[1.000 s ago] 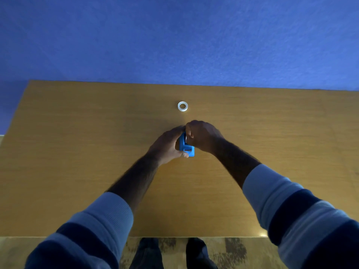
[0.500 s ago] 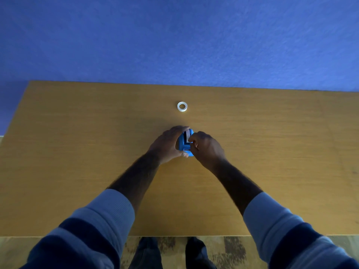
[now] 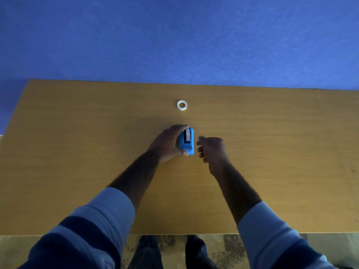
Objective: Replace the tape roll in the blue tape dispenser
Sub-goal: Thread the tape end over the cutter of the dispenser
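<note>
The blue tape dispenser [image 3: 186, 141] stands near the middle of the wooden surface [image 3: 272, 152], its long axis running from the near edge toward the far edge. A pale tape roll [image 3: 187, 134] sits in its slot, seen edge-on. The left hand [image 3: 167, 144] wraps the dispenser from its left side, fingers curled over the far end and thumb at the near end, gripping it. The right hand [image 3: 212, 148] hovers just beside the dispenser's right side, not touching it, fingers loosely curled and holding nothing that can be seen. A second white tape roll [image 3: 182, 105] lies flat on the surface, toward the far edge and apart from the dispenser. Both forearms wear striped sleeves [image 3: 101, 220].
</note>
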{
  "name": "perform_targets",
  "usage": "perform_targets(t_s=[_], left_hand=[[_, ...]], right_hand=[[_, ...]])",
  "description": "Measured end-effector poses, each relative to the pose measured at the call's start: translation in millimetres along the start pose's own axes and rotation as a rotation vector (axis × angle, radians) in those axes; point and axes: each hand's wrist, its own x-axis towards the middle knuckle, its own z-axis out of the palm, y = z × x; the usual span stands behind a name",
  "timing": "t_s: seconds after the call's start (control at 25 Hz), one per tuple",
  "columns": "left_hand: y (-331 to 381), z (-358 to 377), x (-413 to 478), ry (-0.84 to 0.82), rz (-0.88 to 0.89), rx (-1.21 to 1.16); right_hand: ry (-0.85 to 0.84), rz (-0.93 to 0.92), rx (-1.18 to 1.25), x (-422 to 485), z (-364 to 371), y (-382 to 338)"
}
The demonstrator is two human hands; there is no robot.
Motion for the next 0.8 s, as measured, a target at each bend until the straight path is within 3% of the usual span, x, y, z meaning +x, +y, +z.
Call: perform_targets(t_s=[0.12,0.44,0.8], left_hand=[[0.9,0.0,-0.6,-0.004,0.0,-0.005],[-0.2,0.7,0.3,0.007,0.008,-0.004],[0.6,0.1,1.4,-0.002,0.0,0.009]], right_hand=[[-0.111,0.25,0.037,2.7,0.6,-20.8],[-0.183,0.411,0.146,10.7,21.3,-31.1],[-0.09,0.452,0.301,1.6,30.5,-32.6]])
